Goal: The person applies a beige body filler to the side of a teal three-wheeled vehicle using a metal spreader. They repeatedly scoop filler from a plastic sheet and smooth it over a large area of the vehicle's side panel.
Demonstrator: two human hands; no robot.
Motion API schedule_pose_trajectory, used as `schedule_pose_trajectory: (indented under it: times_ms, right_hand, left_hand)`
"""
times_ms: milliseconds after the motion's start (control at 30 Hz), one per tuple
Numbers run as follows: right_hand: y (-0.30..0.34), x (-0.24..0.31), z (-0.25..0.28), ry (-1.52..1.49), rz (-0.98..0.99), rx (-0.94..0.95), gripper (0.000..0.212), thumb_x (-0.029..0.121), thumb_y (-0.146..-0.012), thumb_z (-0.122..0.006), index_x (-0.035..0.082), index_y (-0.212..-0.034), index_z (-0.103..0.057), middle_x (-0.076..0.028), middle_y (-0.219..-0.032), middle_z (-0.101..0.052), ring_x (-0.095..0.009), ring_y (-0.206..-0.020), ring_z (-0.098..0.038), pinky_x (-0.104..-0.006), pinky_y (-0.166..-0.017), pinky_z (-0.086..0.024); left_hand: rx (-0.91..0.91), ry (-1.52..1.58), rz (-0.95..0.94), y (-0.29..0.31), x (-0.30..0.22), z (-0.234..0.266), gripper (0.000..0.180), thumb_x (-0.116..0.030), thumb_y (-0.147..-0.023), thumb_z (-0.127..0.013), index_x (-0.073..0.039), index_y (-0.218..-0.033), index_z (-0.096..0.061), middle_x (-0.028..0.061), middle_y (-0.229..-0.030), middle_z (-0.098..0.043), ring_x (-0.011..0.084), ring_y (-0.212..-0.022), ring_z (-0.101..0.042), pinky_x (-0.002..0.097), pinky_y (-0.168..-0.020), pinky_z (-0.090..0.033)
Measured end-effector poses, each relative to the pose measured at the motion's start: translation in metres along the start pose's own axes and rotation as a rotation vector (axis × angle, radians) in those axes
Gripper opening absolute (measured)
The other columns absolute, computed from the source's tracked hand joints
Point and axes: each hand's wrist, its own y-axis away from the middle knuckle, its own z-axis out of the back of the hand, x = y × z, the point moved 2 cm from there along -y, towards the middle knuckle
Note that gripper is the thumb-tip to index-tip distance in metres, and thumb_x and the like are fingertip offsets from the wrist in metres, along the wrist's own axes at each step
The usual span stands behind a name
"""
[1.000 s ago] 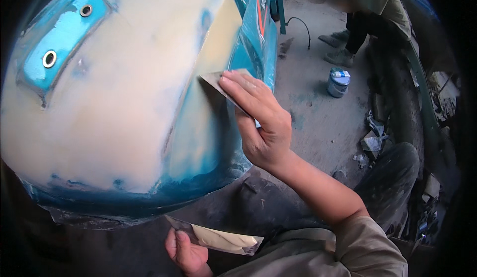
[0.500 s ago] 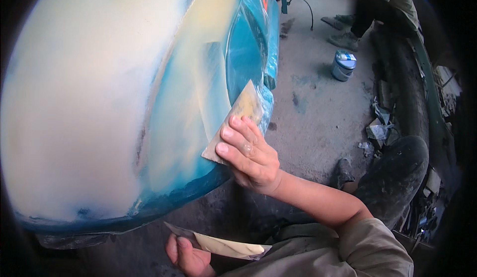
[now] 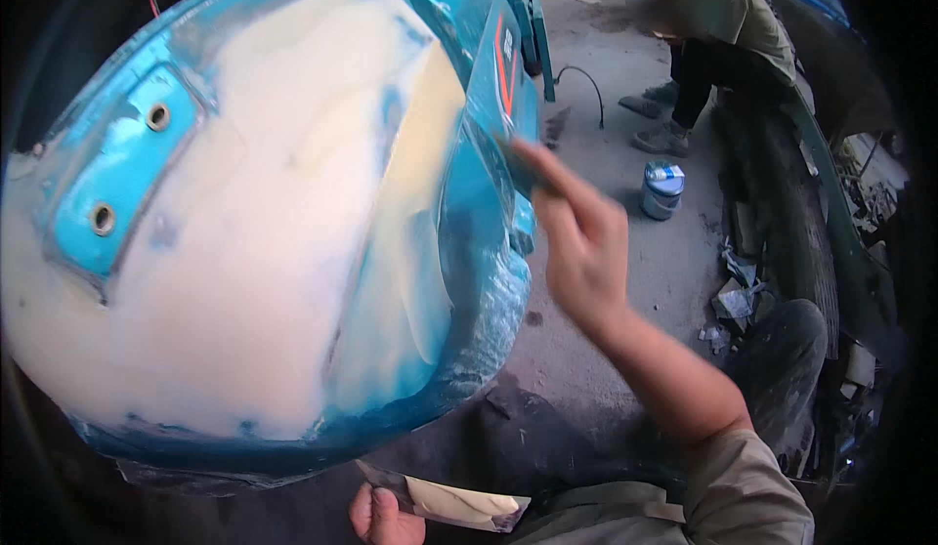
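A large curved teal vehicle panel [image 3: 469,350] fills the left side, mostly coated in smooth cream filler [image 3: 264,203]. At its right edge my right hand [image 3: 589,237] is raised, slightly blurred, closed on a filler spreader [image 3: 518,166] that shows nearly edge-on. Whether the spreader touches the teal surface cannot be made out. Low in front of me my left hand [image 3: 384,521] pinches the left end of a thin flat plate [image 3: 508,521], which bears a layer of cream putty [image 3: 459,502].
A bare teal inset with two ringed holes [image 3: 122,174] lies on the panel's left. Right of the panel, a lidded bucket [image 3: 662,191] stands on the concrete floor [image 3: 606,281]. Another person [image 3: 733,37] sits beyond it. Paper scraps [image 3: 738,296] lie along the right side.
My right hand has moved up and right with the spreader, now turned edge-on. The view has shifted, showing more of the panel's left and top. My left hand still holds the plate.
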Motion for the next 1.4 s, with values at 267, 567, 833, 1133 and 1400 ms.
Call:
schedule_pose_trajectory:
  times_ms: [267, 567, 833, 1133, 1400]
  right_hand:
    - [-0.107, 0.025, -0.004, -0.149, -0.378, 0.022, 0.048, 0.004, -0.097, -0.042, 0.011, -0.136, -0.068, -0.018, -0.125, -0.067, -0.023, -0.11, -0.064, -0.0324, -0.1, -0.049]
    - [-0.125, 0.021, -0.02, -0.12, -0.312, 0.034, 0.044, 0.004, -0.101, -0.043, 0.009, -0.137, -0.067, -0.017, -0.135, -0.065, -0.026, -0.118, -0.065, -0.0349, -0.106, -0.049]
    - [-0.111, 0.014, -0.036, -0.045, -0.214, -0.003, 0.044, 0.005, -0.1, -0.043, 0.007, -0.137, -0.067, -0.02, -0.127, -0.067, -0.025, -0.112, -0.066, -0.0317, -0.099, -0.054]
    - [0.006, 0.03, -0.065, 0.238, 0.448, -0.068, 0.05, -0.004, -0.093, -0.047, 0.008, -0.139, -0.064, -0.02, -0.126, -0.065, -0.029, -0.113, -0.068, -0.0361, -0.096, -0.056]
    - [0.132, -0.015, -0.081, 0.207, 0.564, 0.105, 0.043, 0.01, -0.091, -0.065, 0.02, -0.133, -0.069, -0.018, -0.144, -0.056, -0.044, -0.138, -0.047, -0.0667, -0.113, -0.031]
  left_hand:
    - [0.062, 0.029, 0.026, -0.002, 0.0, 0.001, 0.029, -0.009, -0.103, -0.055, 0.007, -0.126, -0.057, 0.0198, -0.117, -0.063, 0.0294, -0.105, -0.063, 0.0428, -0.091, -0.052]
    - [0.116, 0.003, -0.167, 0.003, 0.015, 0.034, 0.033, -0.001, -0.098, -0.063, 0.012, -0.127, -0.057, 0.0294, -0.123, -0.062, 0.0345, -0.103, -0.065, 0.0474, -0.089, -0.057]
    - [0.089, 0.084, -0.086, 0.004, -0.001, 0.022, 0.031, -0.003, -0.1, -0.056, 0.011, -0.128, -0.057, 0.0217, -0.125, -0.065, 0.0299, -0.111, -0.063, 0.0453, -0.097, -0.053]
    - [-0.03, 0.027, -0.112, 0.008, -0.008, 0.019, 0.033, -0.009, -0.101, -0.056, 0.009, -0.129, -0.058, 0.0206, -0.123, -0.066, 0.0295, -0.111, -0.063, 0.0426, -0.096, -0.051]
    - [-0.151, -0.153, -0.248, 0.016, -0.007, 0.022, 0.029, -0.011, -0.101, -0.058, 0.011, -0.12, -0.062, 0.0217, -0.118, -0.066, 0.028, -0.103, -0.065, 0.0434, -0.094, -0.052]
